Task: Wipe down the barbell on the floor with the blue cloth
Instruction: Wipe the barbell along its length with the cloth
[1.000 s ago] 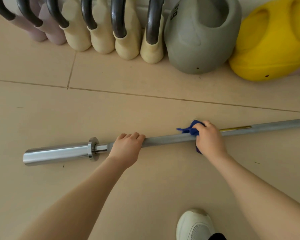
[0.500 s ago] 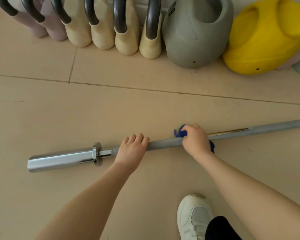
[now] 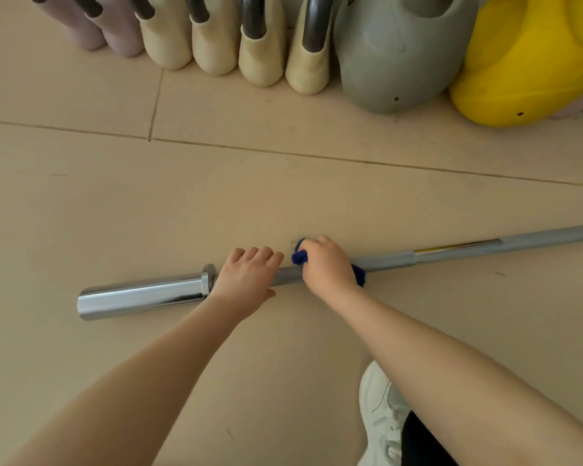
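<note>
Left hand (image 3: 246, 280) fingers curl over the barbell (image 3: 142, 294); right hand (image 3: 327, 267) (just beside) grips the blue cloth (image 3: 298, 257) round it

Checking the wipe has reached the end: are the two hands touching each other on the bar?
Apart. The head view shows bare barbell between the left hand and the right hand.

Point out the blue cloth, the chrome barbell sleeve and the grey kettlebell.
blue cloth (image 3: 299, 256), head view, bunched left end.
chrome barbell sleeve (image 3: 142, 295), head view, mid-length.
grey kettlebell (image 3: 398, 58), head view, front of body.

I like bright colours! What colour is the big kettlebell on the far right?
Yellow, clearest in the head view.
</note>
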Demonstrator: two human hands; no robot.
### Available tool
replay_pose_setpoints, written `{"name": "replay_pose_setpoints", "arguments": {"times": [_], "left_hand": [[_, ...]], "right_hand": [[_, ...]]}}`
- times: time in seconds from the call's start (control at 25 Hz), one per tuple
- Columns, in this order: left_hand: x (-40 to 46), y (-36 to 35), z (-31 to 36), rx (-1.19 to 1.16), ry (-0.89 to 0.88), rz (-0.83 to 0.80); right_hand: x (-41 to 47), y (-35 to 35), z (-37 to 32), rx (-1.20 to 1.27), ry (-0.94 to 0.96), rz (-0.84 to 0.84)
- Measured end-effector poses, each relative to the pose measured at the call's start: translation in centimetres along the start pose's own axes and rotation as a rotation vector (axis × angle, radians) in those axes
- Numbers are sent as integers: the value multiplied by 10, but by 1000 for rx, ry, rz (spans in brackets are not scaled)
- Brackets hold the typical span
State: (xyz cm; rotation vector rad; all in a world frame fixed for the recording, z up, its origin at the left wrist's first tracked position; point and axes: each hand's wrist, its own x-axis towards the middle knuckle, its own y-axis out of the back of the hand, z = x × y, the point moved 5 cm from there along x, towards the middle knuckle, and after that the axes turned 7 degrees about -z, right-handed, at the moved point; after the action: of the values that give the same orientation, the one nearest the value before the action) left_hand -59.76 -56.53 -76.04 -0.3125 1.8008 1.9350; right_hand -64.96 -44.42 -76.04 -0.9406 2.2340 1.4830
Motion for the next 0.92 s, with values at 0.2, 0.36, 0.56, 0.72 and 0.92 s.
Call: {"name": "replay_pose_setpoints", "arguments": {"times": [0.2,0.36,0.56,0.72,0.92], "left_hand": [[-27,3,-43,95,123,-61],[-45,-15,-53,56,185,-224],[-65,-32,-51,-50,207,-184],[-72,-37,-50,-132,195,-154],[-76,-30,-60,-373,102,-225]], "right_hand": [[-4,14,14,-286,-275,65],[-19,-42,-86,-69,23,-76],[-18,-39,-68,-56,8,-145],[-21,-48,-76,-53,-109,-52],[-24,-66,-94,-50,104,-148]]}}
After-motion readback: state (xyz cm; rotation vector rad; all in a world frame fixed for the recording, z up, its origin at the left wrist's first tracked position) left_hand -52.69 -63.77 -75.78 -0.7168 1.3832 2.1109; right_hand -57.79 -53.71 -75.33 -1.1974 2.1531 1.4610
